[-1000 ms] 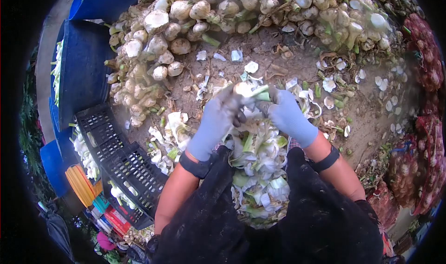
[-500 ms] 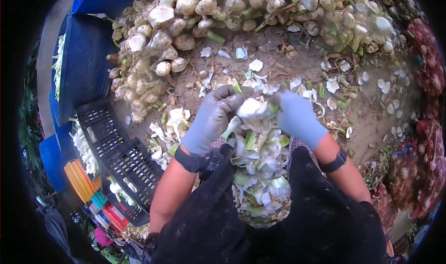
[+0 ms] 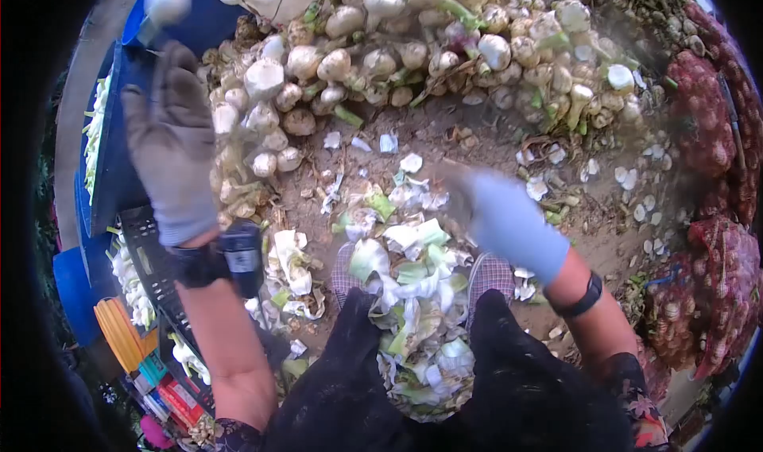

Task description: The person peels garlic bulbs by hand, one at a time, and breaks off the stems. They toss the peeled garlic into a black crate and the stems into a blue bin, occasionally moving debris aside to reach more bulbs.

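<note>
Bulb (image 3: 168, 3) apart from left hand (image 3: 171, 146), batch partly done.
Clean white bulbs (image 3: 131, 281) sat beside the black crate (image 3: 147, 233), and peelings (image 3: 421, 277) lay between the shoes (image 3: 490, 277); a large heap (image 3: 318, 64) of soiled bulbs lay ahead, so much appeared left to clean. The bulb was just beyond the left fingertips, before the blue bin (image 3: 208, 19), seemingly in the air. The left hand was spread, gripping nothing; the right hand (image 3: 509, 217) was over the ground (image 3: 405, 134), fingers blurred, its grip and contents indeterminable.
</note>
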`<state>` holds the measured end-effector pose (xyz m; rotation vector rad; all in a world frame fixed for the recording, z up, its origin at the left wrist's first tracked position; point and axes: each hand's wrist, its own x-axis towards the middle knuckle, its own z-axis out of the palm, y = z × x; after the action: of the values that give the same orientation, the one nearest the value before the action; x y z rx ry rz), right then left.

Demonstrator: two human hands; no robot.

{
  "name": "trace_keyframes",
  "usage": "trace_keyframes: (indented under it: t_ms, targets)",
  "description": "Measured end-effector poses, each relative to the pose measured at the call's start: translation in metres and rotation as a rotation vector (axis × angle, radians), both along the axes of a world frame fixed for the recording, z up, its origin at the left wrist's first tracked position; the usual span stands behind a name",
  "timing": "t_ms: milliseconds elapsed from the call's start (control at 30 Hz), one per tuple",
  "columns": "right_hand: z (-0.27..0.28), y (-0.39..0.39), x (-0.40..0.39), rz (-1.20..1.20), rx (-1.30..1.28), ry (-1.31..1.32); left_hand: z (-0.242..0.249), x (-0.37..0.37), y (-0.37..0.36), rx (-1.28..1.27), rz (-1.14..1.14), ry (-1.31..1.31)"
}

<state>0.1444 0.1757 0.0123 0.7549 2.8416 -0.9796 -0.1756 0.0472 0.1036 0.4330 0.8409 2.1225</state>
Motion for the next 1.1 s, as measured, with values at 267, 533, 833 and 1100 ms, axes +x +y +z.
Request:
trace_keyframes:
  t_ms: [267,533,833,1100]
  targets:
    - [-0.023,0.134,-0.07,-0.215,0.801,-0.025,-0.07,0.117,0.021,-0.757,-0.246,0.456]
    - [-0.044,-0.042,-0.011,-0.041,0.043,0.474,-0.117,0.166,-0.009,-0.757,-0.509,0.022]
    - [-0.021,-0.034,0.009,-0.393,-1.102,0.023,-0.111,0.183,-0.037,-0.653,-0.575,0.734]
    - [-0.015,-0.035,0.014,-0.386,-1.172,0.027,-0.11,0.179,-0.038,-0.706,-0.541,0.555]
